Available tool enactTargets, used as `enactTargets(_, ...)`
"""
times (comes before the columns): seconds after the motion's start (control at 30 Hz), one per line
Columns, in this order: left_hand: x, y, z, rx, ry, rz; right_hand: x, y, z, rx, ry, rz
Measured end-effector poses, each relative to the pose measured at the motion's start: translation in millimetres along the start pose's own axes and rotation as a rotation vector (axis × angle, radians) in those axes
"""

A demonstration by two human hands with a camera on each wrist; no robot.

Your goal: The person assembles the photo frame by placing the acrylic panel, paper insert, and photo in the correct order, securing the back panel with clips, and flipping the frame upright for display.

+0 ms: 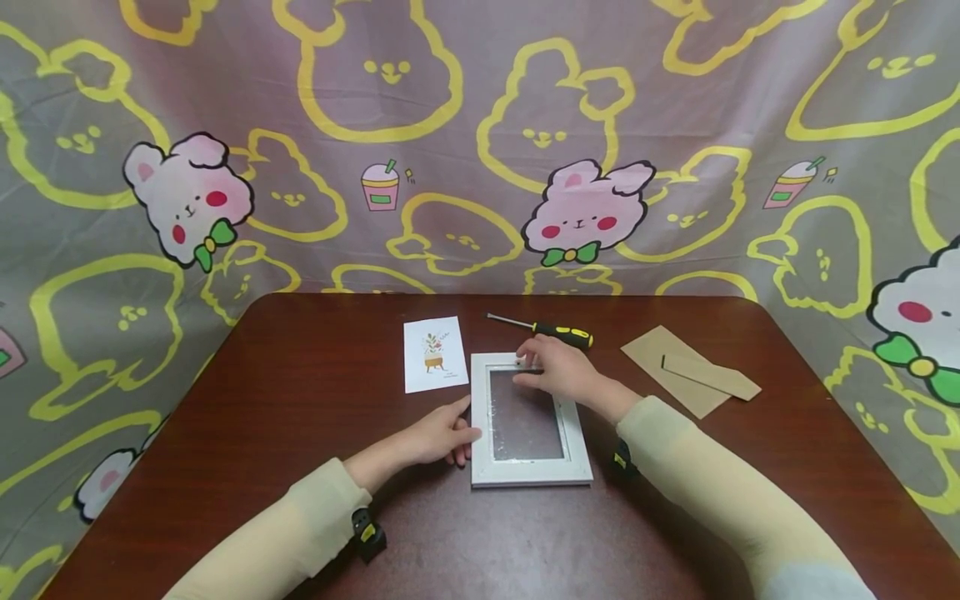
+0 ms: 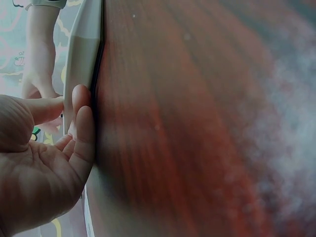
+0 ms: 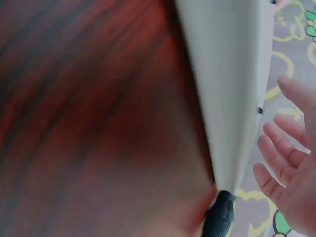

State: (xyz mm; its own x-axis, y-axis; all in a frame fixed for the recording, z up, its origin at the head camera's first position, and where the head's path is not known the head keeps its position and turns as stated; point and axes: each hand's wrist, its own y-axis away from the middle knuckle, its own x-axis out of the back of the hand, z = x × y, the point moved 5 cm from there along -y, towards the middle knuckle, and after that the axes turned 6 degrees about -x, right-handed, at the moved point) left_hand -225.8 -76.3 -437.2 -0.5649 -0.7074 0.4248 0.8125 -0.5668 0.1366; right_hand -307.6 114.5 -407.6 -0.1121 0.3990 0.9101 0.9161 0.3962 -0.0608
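A white rectangular frame (image 1: 531,477) with a clear pane (image 1: 525,417) lies flat on the table. At its left side the left hand (image 1: 438,432) holds the edge, thumb on top; in the left wrist view that hand (image 2: 54,158) has its thumb and fingers about the frame's side (image 2: 81,59). Over the frame's top end hovers the right hand (image 1: 558,368), fingers loosely bent. The right wrist view shows this hand (image 3: 291,153) with spread fingers, apart from the white frame (image 3: 227,89) and holding nothing.
Left of the frame's top lies a printed card (image 1: 435,354). A black and yellow screwdriver (image 1: 562,333) rests behind the frame. Right of it, a brown backing board (image 1: 652,350) with a stand strip lies on the table (image 1: 247,433). A patterned cloth hangs behind.
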Motion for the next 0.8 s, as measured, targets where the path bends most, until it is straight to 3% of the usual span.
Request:
enactTargets(0.27, -0.5, -0.1, -1.8, -0.012, -0.001, 0.006, 31, 13.6, 18, -0.088, -0.132, 0.115)
enactTargets(0.43, -0.6, -0.7, -3.6, -0.005, -0.002, 0.004, 40, 28.3, 36, -0.162, -0.161, 0.125)
enactTargets(0.53, -0.3, -0.7, -4.2, -0.003, -0.002, 0.005, 36, 38.2, 44, -0.23, -0.158, 0.06)
enactTargets(0.63, -0.4, -0.8, -4.1, -0.003, -0.003, 0.003, 28, 48.4, 48, -0.303, -0.152, -0.059)
enactTargets(0.8, -1.1, -1.4, -3.4, -0.007, -0.005, -0.002, 11, 61.7, 44, -0.391, -0.134, -0.213)
